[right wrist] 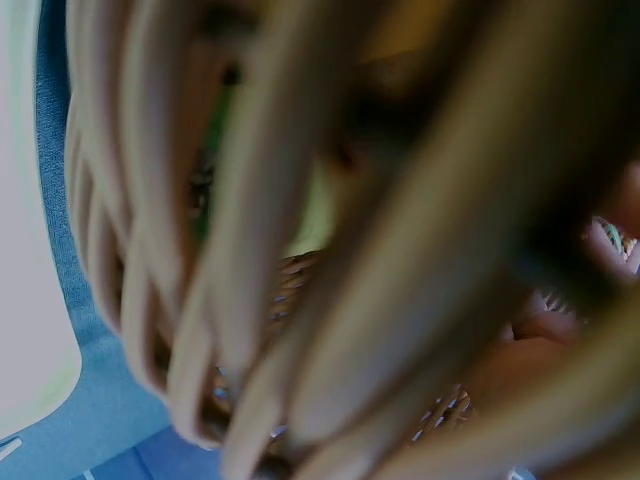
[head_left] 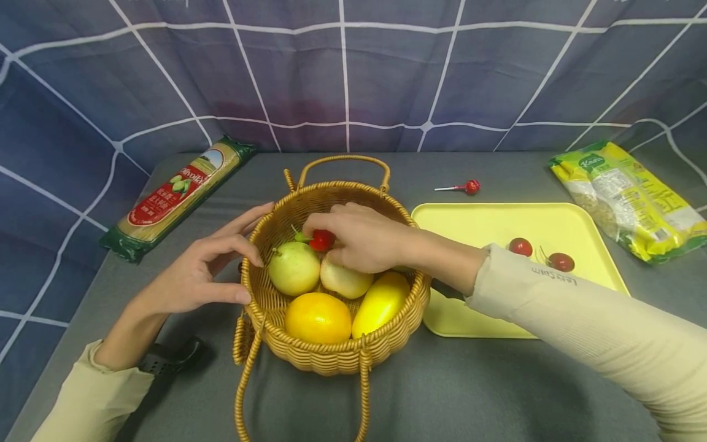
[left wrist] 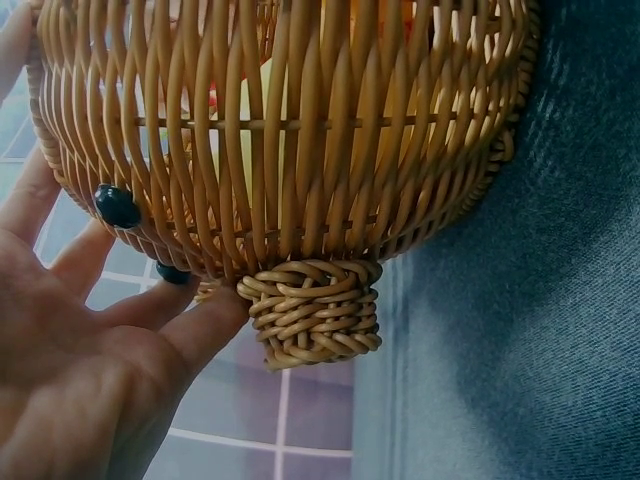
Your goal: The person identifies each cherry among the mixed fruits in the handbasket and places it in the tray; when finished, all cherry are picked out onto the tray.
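My right hand [head_left: 367, 239] reaches into the round wicker basket [head_left: 337, 362] and pinches a small red fruit with a green stalk [head_left: 321, 240] between thumb and fingers. Under and around that hand lie a green pear [head_left: 294, 269], a pale round fruit [head_left: 345, 279], an orange [head_left: 318, 318] and a yellow oval fruit [head_left: 381, 304]. Spread fingers of my left hand [head_left: 207, 270] touch the basket's left rim; in the left wrist view this hand [left wrist: 80, 370] rests along the woven wall [left wrist: 330, 180]. The right wrist view is mostly blocked by blurred wicker [right wrist: 290, 200].
A yellow tray [head_left: 464, 227] right of the basket bears two red cherries [head_left: 520, 247]. Behind it lies a red lollipop [head_left: 472, 186]. A pasta pack [head_left: 177, 196] is at left, a yellow-green food bag [head_left: 629, 199] at right. One basket handle [head_left: 240, 393] hangs toward the front.
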`<act>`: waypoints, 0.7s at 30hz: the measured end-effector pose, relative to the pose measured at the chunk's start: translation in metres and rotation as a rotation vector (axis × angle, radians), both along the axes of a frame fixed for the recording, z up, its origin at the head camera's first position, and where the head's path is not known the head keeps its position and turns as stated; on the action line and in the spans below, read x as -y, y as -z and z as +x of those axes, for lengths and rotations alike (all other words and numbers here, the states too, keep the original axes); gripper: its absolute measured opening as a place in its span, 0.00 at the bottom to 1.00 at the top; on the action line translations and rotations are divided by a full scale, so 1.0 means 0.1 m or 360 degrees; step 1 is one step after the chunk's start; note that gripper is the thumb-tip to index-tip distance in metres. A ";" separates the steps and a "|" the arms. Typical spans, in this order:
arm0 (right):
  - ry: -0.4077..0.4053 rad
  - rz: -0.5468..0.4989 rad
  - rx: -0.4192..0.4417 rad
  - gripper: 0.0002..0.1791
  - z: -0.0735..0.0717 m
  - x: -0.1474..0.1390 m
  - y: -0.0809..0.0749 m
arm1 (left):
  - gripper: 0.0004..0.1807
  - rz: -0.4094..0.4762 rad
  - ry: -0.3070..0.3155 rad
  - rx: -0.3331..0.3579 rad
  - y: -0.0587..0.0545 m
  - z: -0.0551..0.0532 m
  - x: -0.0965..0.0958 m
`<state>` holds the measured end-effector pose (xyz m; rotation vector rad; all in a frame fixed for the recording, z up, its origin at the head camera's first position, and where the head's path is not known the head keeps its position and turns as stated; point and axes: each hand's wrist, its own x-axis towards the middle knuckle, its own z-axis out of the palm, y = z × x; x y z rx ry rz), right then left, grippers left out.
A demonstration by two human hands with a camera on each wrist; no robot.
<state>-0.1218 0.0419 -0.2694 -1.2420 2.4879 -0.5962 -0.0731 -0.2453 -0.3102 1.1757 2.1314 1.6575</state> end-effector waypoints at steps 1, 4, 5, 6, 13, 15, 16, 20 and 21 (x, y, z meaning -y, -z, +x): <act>0.0024 -0.0016 -0.0014 0.12 0.01 0.00 0.00 | 0.22 -0.0002 -0.0002 0.0002 0.00 0.00 0.00; 0.0077 -0.0046 -0.0041 0.04 0.02 0.01 -0.01 | 0.22 -0.0007 -0.0006 0.0003 0.00 0.00 0.00; 0.0085 -0.0041 -0.0037 0.03 0.02 0.01 -0.01 | 0.22 -0.0009 -0.0008 0.0004 0.00 0.00 0.00; 0.0083 -0.0026 -0.0028 0.03 0.02 0.01 -0.01 | 0.22 -0.0009 -0.0009 0.0005 0.00 0.00 0.00; -0.0091 0.0222 0.0077 0.16 0.02 0.00 0.01 | 0.21 -0.0008 -0.0022 0.0015 -0.01 0.01 0.00; -0.0138 0.0246 0.0084 0.19 0.01 0.00 0.02 | 0.21 -0.0003 -0.0021 0.0013 0.00 0.01 0.01; -0.0156 0.0250 0.0077 0.20 0.01 0.00 0.02 | 0.21 -0.0002 -0.0021 0.0014 0.00 0.01 0.00; -0.0185 0.0244 0.0071 0.23 0.00 0.01 0.04 | 0.21 0.0003 -0.0018 0.0009 0.00 0.01 0.00; -0.0194 0.0249 0.0072 0.24 0.00 0.01 0.04 | 0.21 0.0003 -0.0020 0.0010 0.00 0.01 0.00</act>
